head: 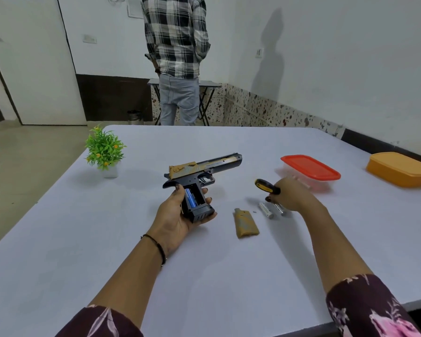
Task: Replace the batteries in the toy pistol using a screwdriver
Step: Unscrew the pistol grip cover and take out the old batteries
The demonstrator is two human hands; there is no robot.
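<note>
- White walls and a door are framing a room where a person (178, 57) in a checked shirt is standing with their back turned, at a small folding table (214, 85) beyond the counter (107, 239).
- Along the counter's far side, a plant (105, 149) is sitting at the left, and a red-lidded box (310, 167) and an orange box (399, 169) are sitting at the right.
- The left hand (178, 220) is gripping the pistol (204, 166) by its grip, thumb on one edge and fingers curled round the other, holding it just above the counter with the barrel pointing away and to the right.
- The grip's compartment is lying open, and a blue cell (192, 198) is showing inside it.
- The cover (246, 223) is lying flat on the counter, just right of the pistol's butt.
- The right hand (289, 193) is clasping the screwdriver (266, 185) by its black-and-yellow handle while hovering over two silver cells (266, 210) on the counter; whether a fingertip is touching one, I cannot tell.
- A pale speck (254, 211) is lying between cover and cells, too small to name.
- Judging by this, the unscrewing and opening are looking done and the swap is looking midway; which cells are fresh is not showing.
- Remaining, as it appears: seating the right cells, fitting the cover back, and driving its screw home.
</note>
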